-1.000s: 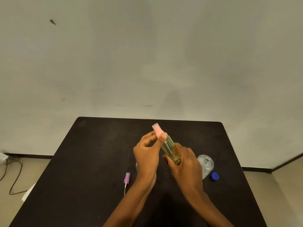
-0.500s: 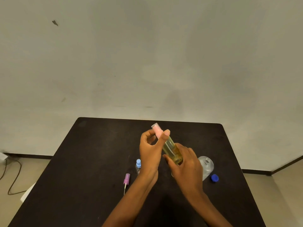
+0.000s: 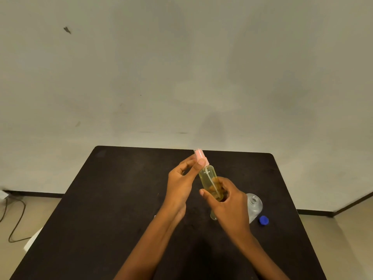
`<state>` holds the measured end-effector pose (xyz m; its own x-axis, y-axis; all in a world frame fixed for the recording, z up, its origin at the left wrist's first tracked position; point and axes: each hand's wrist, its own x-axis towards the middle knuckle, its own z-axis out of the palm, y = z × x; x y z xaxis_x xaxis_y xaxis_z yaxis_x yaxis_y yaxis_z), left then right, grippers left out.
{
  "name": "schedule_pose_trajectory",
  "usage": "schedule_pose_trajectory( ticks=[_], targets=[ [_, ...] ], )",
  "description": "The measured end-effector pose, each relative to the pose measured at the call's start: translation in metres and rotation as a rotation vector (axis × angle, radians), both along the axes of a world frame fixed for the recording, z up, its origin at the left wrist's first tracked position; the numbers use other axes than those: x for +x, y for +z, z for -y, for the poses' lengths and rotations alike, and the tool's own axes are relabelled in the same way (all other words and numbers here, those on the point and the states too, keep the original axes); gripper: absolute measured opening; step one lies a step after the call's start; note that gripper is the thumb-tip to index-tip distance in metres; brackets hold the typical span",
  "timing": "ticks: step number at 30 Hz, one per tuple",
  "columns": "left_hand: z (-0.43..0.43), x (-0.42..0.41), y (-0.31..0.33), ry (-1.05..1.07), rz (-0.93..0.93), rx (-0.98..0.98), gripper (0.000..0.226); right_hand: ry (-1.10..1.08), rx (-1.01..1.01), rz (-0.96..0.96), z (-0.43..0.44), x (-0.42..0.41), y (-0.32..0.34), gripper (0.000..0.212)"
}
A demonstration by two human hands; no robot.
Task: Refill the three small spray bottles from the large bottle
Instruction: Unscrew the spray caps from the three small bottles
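As our forearms reach in from the near edge of the black table (image 3: 101, 219), both hands meet above its middle. Our right hand (image 3: 232, 209) is the nearer one. Its fingers and thumb curl round the lower half of a small spray bottle (image 3: 207, 176), holding it clear of the tabletop. Below that hand a pale rounded end (image 3: 213, 216) shows, and we cannot tell what it belongs to.

The bottle is clear and holds yellowish liquid with a thin tube running down inside. It tilts, its top leaning away from us and to the left. Our left hand (image 3: 181, 184) sits just left of it, and its thumb and fingertips pinch the pink spray head (image 3: 199, 155) at the bottle's top.

To the right, a blue cap (image 3: 264, 220) lies on the table. Just beside it is the large bottle (image 3: 255, 206), clear, with its neck uncovered and partly hidden behind our right hand.

Past the table's far edge rises a plain pale wall (image 3: 181, 77), which bears a small dark mark (image 3: 67, 30) high on the left.
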<state>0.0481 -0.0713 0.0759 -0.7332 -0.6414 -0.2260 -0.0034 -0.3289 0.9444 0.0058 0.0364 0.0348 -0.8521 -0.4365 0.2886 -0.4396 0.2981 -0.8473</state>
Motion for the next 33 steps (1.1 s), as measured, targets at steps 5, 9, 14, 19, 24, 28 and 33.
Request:
schedule_pose_trajectory(
  ticks=[5, 9, 14, 19, 24, 28, 33],
  targets=[
    [-0.0013, -0.0003, 0.0028, -0.031, -0.001, -0.003, 0.057, 0.008, -0.004, -0.015, 0.0001, 0.0002, -0.0008, 0.035],
    [-0.0014, 0.0016, 0.0023, -0.132, -0.023, -0.004, 0.032, 0.009, -0.012, 0.026, -0.0010, -0.0012, -0.0014, 0.035],
    [-0.0009, 0.0022, 0.0052, -0.122, -0.033, -0.034, 0.045, 0.013, -0.023, 0.062, -0.0015, -0.0012, -0.0026, 0.035],
    [0.0002, -0.0014, 0.0021, -0.056, -0.023, 0.013, 0.063, 0.003, -0.018, 0.033, -0.0007, -0.0005, -0.0016, 0.036],
    [0.0008, -0.0036, 0.0032, -0.046, -0.017, 0.002, 0.054, 0.018, -0.005, -0.007, 0.0003, 0.0013, -0.0033, 0.038],
    [0.0011, 0.0007, 0.0039, -0.150, -0.114, 0.055, 0.038, 0.010, -0.013, -0.004, -0.0002, 0.0004, -0.0022, 0.037],
    [0.0033, 0.0032, 0.0004, -0.186, -0.129, 0.075, 0.025, 0.010, -0.031, 0.022, -0.0005, -0.0015, -0.0018, 0.037]
  ],
)
